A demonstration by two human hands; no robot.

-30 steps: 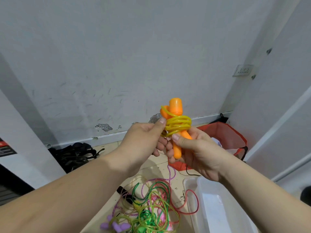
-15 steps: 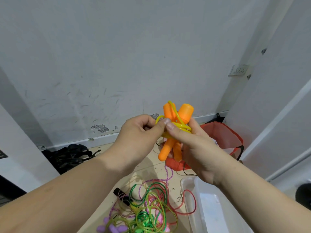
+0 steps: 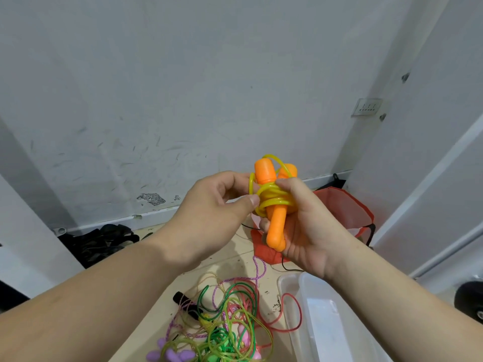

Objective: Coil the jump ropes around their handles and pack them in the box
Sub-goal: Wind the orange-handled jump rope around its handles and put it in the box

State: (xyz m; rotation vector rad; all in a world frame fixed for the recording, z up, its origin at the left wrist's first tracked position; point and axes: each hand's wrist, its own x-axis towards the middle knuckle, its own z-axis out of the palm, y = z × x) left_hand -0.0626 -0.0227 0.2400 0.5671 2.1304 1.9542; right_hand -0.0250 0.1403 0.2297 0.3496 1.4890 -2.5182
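The orange handles (image 3: 276, 227) are held as a pair well above the clear box (image 3: 320, 320), over the floor just past its far left corner. They are gripped by the right hand (image 3: 308, 231), which is the hand nearer the box. Its fingers (image 3: 286, 183) are curled round the shafts from behind and pressed onto the yellow rope (image 3: 273, 198) wound about the middle.

The left hand (image 3: 209, 215) is set on the side of the bundle away from the box. A loose loop of the rope is pinched between its thumb and forefinger, hard against the coil. The last turn is judged not yet tucked in.

The long axis of the handles is seen to be close to upright. The rounded tops are tipped slightly away from the box, and the butt ends are pointed down toward its near rim.

To be packed, the bundle would have to be lowered toward the box and probably laid flat along it. The tangled pile of ropes (image 3: 230, 325) is left on the floor just beside the box.
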